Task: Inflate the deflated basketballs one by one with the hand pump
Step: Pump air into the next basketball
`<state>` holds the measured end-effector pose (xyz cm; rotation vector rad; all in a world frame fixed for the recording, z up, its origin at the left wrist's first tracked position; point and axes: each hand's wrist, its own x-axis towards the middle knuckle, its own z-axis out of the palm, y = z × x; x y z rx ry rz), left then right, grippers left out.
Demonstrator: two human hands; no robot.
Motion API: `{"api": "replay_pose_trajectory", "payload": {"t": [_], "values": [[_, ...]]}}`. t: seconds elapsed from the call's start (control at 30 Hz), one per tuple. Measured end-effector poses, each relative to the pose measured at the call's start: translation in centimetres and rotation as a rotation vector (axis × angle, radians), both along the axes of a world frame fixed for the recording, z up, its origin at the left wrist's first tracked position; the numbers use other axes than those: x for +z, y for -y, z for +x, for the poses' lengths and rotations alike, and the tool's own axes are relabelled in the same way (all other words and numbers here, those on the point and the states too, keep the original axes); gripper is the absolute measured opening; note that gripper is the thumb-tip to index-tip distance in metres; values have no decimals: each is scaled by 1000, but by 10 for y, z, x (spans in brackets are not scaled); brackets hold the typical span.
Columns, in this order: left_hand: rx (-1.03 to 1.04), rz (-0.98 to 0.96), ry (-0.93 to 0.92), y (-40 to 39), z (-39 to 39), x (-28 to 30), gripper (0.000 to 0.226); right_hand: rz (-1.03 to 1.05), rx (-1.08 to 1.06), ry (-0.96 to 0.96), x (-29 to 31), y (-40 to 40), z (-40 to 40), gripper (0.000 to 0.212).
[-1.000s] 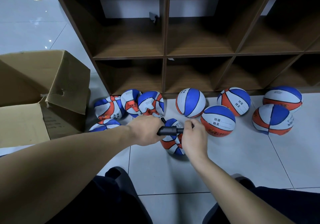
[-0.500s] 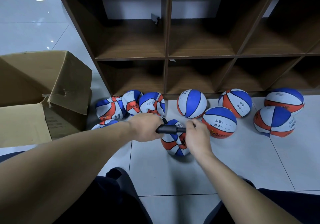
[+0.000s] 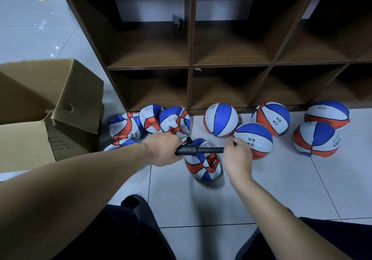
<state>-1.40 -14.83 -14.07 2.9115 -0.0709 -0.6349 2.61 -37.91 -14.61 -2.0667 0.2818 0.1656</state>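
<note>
— What are the person's hands doing?

— The left hand point(image 3: 164, 150) is curling its fingers round the barrel end of the black hand pump point(image 3: 198, 150), which is lying level above the floor. The right hand point(image 3: 237, 158) is closing round the pump's handle at the other end, with the plunger rod showing between the two hands.

— And the ball being pumped?

— A half-limp basketball point(image 3: 203, 164) is sitting on the tiled floor point(image 3: 261, 189) directly under the pump, creased and sagging. A short black hose is running from the barrel towards the top of it; where it joins is too small to tell.

— Where are the others lying?

— Crumpled deflated balls point(image 3: 150, 121) are huddling to the left, against the foot of the wooden shelf unit point(image 3: 190, 66) and near an open cardboard box point(image 3: 50, 106). Round inflated balls point(image 3: 253, 140) are resting to the right, one just beside the right hand.
</note>
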Motion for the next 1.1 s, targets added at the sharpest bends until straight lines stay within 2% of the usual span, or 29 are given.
{"api": "replay_pose_trajectory", "payload": {"t": [0.6, 0.73, 0.87, 1.0, 1.1], "values": [[-114, -17, -38, 27, 0, 5, 32, 3, 182, -65, -15, -26, -24, 33], [-71, -94, -76, 17, 3, 7, 31, -12, 233, -62, -11, -23, -16, 32], [-20, -83, -100, -4, 6, 6, 29, -28, 186, -8, 1, -4, 5, 35], [33, -97, -151, -20, 7, 5, 25, 0, 52, -37, 2, 19, 24, 43], [7, -36, -111, -15, 7, 4, 27, 16, -2, -32, 2, 16, 22, 44]]}}
